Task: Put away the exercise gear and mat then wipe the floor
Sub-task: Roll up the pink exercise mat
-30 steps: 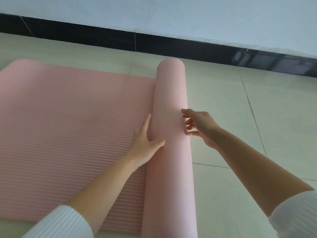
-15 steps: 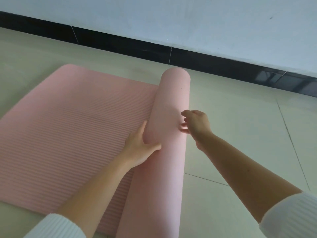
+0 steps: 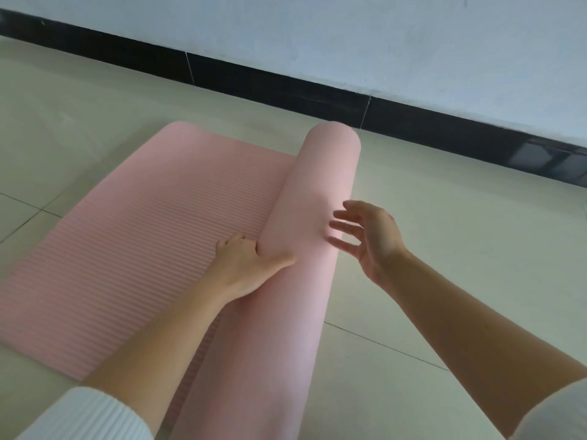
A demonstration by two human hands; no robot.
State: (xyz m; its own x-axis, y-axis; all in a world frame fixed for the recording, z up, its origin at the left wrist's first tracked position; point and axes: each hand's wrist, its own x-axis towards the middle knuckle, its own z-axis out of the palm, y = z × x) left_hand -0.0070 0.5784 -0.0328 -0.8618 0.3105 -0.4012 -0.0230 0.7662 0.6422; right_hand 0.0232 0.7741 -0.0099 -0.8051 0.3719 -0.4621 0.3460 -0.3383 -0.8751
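Observation:
A pink ribbed exercise mat [image 3: 133, 249] lies flat on the tiled floor at the left. Its right part is wound into a thick roll [image 3: 314, 198] that runs from near the wall down to the bottom of the view. My left hand [image 3: 247, 262] presses on the roll's left side where the roll meets the flat part, thumb on top, fingers tucked against the roll. My right hand [image 3: 365, 239] hovers just off the roll's right side, fingers spread and slightly blurred, holding nothing.
Pale floor tiles [image 3: 444, 236] spread out right of the roll. A white wall [image 3: 349, 36] with a black skirting strip [image 3: 286, 87] runs across the back, close to the roll's far end.
My right hand has come off the roll and spread its fingers. The left hand has slid lower against the roll's side. The view has swung left, showing more of the flat mat.

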